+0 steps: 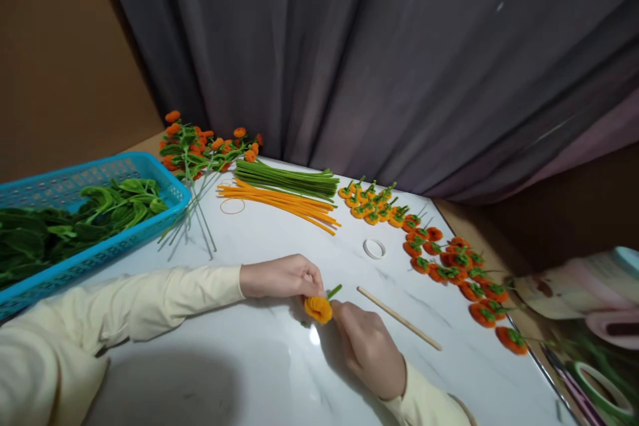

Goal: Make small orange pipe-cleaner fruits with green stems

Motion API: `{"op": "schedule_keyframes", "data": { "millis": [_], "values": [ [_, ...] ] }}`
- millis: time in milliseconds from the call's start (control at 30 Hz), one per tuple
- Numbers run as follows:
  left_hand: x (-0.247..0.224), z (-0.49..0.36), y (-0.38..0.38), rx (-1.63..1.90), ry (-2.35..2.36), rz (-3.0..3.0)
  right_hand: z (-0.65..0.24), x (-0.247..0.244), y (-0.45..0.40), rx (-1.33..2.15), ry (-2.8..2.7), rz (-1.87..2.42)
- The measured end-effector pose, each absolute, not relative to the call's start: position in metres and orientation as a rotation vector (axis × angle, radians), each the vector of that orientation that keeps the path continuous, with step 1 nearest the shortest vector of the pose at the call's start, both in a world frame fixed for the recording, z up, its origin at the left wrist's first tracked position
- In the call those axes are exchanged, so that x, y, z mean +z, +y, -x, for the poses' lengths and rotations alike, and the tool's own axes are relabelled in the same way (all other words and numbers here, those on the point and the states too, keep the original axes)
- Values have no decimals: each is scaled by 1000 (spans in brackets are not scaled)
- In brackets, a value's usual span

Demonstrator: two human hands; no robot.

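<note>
A yellow-orange fuzzy flower (318, 309) with a short green stem hangs between my two hands, above the white marbled table (239, 359). My left hand (287, 276) comes in from the left, its thumb and fingers pinched on the flower's upper left edge. Close to the flower's right side is my right hand (367, 343), its fingers curled and pressed together. What the right fingertips hold, if anything, is hidden. A thin wooden stick (399, 318) lies just right of the hands, and a white ring (374, 248) rests behind them.
Green stems (284, 178) and orange stems (279, 203) lie at the back. Yellow flower heads (372, 203) and orange ones (449, 263) line the right. A blue basket (182, 196) of leaves stands left, finished-looking orange flowers (197, 146) behind it. Green tape (602, 389) lies far right.
</note>
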State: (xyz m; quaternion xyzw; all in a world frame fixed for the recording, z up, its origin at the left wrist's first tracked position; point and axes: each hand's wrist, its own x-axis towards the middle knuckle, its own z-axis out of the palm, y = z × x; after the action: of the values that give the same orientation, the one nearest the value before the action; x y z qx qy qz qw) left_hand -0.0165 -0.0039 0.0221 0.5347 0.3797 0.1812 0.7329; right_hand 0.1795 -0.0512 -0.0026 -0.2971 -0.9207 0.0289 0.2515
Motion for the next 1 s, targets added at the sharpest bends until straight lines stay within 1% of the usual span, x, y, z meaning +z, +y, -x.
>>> {"op": "schedule_keyframes", "data": {
  "millis": [100, 233, 400, 600, 733, 900, 1000],
  "values": [
    [20, 18, -2, 424, 838, -1291, -180, -7, -49, 216, -2444, 924],
    [16, 17, 1, 404, 823, -1285, -183, -13, -46, 35, -2480, 958],
    [12, 12, -1, 332, 640, -1068, -183, -14, -44, -184, -2519, 843],
    [8, 13, -3, 260, 618, -1071, -181, -17, -46, -247, -2568, 717],
    [4, 16, -2, 254, 610, -1108, -180, -17, -47, -96, -2559, 699],
    [3, 20, 1, 311, 608, -1082, -180, -12, -48, 228, -2428, 901],
    [3, 22, 3, 368, 611, -1049, -181, -12, -49, 342, -2363, 961]
  ]
}}
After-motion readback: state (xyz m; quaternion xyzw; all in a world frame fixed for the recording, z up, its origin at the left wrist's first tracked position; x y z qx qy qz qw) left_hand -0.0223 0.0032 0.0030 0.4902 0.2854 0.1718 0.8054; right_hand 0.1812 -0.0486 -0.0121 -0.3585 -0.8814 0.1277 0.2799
